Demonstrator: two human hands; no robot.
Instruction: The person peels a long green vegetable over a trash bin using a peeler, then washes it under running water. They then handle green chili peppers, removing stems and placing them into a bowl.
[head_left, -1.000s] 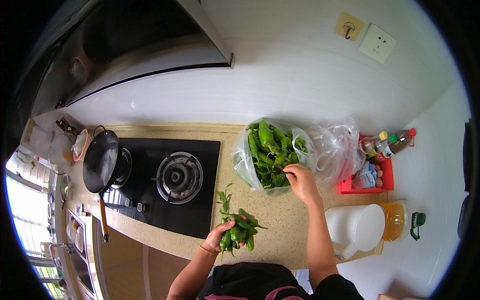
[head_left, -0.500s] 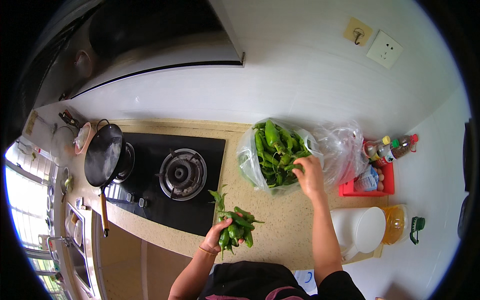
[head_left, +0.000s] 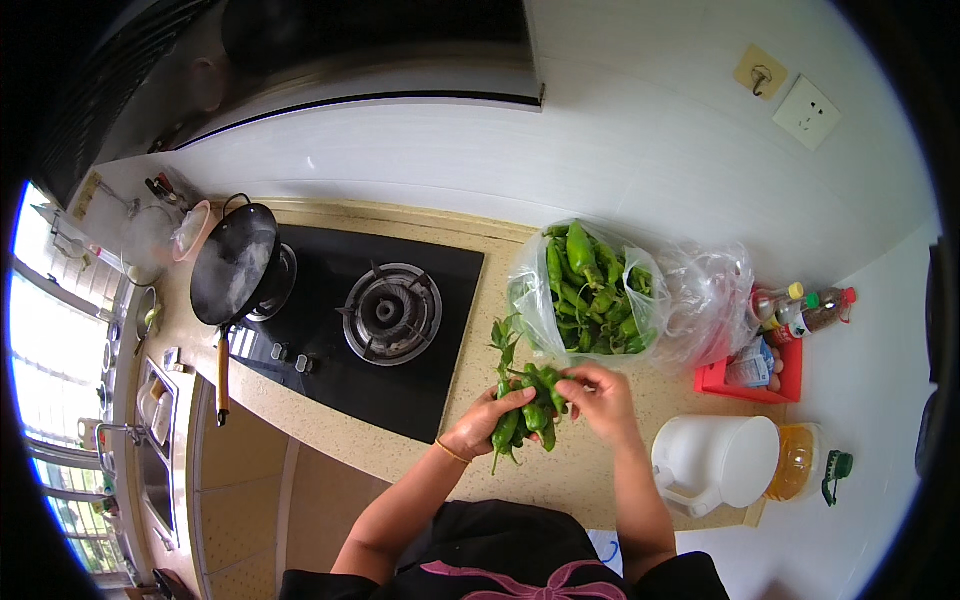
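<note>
A bunch of green peppers (head_left: 538, 415) is held in the left hand (head_left: 487, 422), with the fingers and thumb wrapped around it. The bunch is held above the counter (head_left: 575, 490), near the front right corner of the stove (head_left: 425, 405). Its right side is touched by the fingertips of the right hand (head_left: 604, 400); whether a pepper is pinched there cannot be told. More peppers (head_left: 585, 265) are packed in a clear bag (head_left: 530, 325) near the counter's back edge.
</note>
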